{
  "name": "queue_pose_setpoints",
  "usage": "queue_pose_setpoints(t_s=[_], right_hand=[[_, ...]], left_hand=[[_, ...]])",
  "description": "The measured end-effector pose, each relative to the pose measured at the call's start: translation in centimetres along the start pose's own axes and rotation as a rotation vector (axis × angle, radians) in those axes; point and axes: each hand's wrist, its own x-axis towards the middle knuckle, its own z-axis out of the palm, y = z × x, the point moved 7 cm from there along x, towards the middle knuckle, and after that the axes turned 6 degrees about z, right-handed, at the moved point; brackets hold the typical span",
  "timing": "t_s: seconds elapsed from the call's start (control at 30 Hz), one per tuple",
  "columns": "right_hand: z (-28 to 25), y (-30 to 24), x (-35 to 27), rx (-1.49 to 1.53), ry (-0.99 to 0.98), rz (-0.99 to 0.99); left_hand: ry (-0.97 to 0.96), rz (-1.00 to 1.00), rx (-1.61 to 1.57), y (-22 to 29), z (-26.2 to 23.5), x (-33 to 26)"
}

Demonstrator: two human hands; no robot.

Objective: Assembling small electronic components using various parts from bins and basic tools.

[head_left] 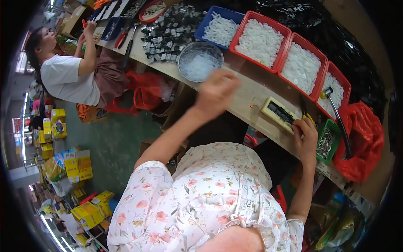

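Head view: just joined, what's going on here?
A person is working at a bench with both hands. The right hand is at the near end of a cream fixture with black parts in it; its exact grip is unclear. The left hand is blurred beside a metal bowl of whitish contents, so whether it holds anything can't be told. Beyond stand red bins of white parts. Another person is further left.
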Motion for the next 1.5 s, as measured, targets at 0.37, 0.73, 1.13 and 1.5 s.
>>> queue_pose_setpoints(t_s=[0.37, 0.73, 1.13, 1.5], right_hand=[[0.4, -0.2, 0.2, -0.02, -0.005, 0.023], [0.3, -0.1, 0.4, -0.002, -0.023, 0.04], [0.4, -0.3, -0.1, -0.025, 0.008, 0.021], [0.6, -0.6, 0.1, -0.074, 0.008, -0.009]], left_hand=[[-0.137, -0.104, 0.479, -14.1, -10.5, -2.0], [-0.269, -0.093, 0.415, -12.7, -8.0, -1.0], [-0.388, -0.065, 0.481, -14.6, -7.9, -0.4], [-0.225, 0.045, 0.791, -13.9, -9.1, -1.3]])
